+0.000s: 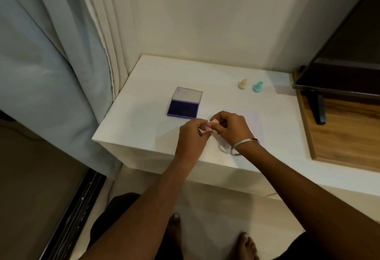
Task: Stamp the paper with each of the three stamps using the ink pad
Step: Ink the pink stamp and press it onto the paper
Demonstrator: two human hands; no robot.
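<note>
White corner table (144, 136) beside pale curtains (51, 54) is hosting a stamping job, both hands working one pink stamp (209, 126).

Left hand (191, 138) and right hand (232, 128) are pinching the stamp between curled fingertips, its long axis lying across them; the open purple ink pad (183, 107) is sitting just beyond the left fingers, faint paper (255, 124) under the right, cream stamp (243, 84) and teal stamp (258, 87) farther back. Fingers are hiding the stamp's face.

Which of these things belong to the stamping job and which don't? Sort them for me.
Job: pink stamp held in both hands, left hand, right hand; cream stamp; teal stamp; open ink pad; paper.

Lying about: television; curtain; bracelet.
</note>
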